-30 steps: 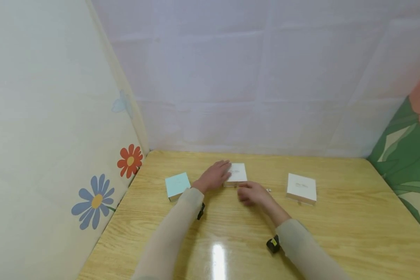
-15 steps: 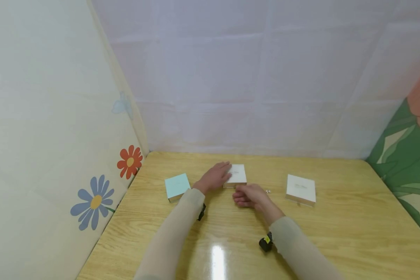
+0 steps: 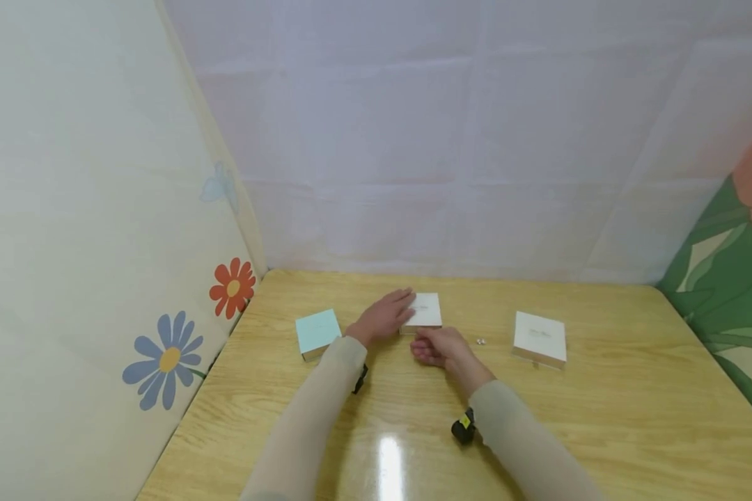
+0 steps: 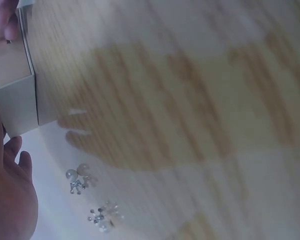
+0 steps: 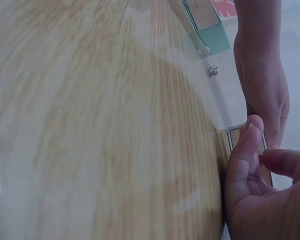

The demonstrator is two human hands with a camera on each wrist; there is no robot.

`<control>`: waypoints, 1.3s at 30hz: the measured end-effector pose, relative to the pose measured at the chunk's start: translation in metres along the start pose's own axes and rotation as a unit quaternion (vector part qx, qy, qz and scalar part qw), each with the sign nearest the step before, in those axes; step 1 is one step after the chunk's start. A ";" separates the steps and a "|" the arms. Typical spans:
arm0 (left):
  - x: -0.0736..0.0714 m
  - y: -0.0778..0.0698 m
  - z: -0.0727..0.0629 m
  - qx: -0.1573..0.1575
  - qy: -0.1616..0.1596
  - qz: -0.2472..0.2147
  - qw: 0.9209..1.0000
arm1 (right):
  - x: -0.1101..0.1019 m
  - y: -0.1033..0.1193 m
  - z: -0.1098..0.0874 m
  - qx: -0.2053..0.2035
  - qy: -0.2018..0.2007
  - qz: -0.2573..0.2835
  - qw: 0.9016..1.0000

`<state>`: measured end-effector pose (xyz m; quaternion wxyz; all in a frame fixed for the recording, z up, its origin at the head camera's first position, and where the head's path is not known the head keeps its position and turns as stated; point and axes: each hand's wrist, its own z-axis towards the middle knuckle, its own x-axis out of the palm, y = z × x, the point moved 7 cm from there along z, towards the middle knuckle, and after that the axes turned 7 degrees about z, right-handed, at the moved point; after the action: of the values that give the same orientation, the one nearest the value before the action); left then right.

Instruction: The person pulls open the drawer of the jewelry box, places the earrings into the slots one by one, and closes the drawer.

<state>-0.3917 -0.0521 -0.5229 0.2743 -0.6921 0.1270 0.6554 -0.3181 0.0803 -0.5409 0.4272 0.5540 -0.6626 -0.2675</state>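
the right hand [image 3: 440,346] curls at the front of the square white box [image 3: 427,310]; whether it pinches, i cannot tell. the left hand [image 3: 384,317] lies straight-fingered on top. since a second ago, the right has shifted left; the box hasn't moved.
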 end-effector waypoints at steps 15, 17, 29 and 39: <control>-0.006 -0.004 -0.002 0.011 0.006 0.005 1.000 | 0.002 -0.003 0.005 0.006 -0.019 0.024 1.000; -0.006 -0.004 -0.003 0.010 0.009 0.009 1.000 | 0.002 -0.004 0.006 0.009 -0.022 0.022 0.999; -0.005 0.002 0.000 0.012 -0.001 0.026 1.000 | 0.006 -0.004 0.008 -0.017 -0.043 0.033 0.998; -0.003 -0.001 0.001 0.001 0.011 0.040 0.999 | 0.002 -0.005 0.008 -0.021 -0.059 0.019 0.998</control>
<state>-0.3918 -0.0513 -0.5194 0.2473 -0.6936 0.1583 0.6578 -0.3228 0.0763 -0.5489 0.4040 0.5156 -0.6914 -0.3049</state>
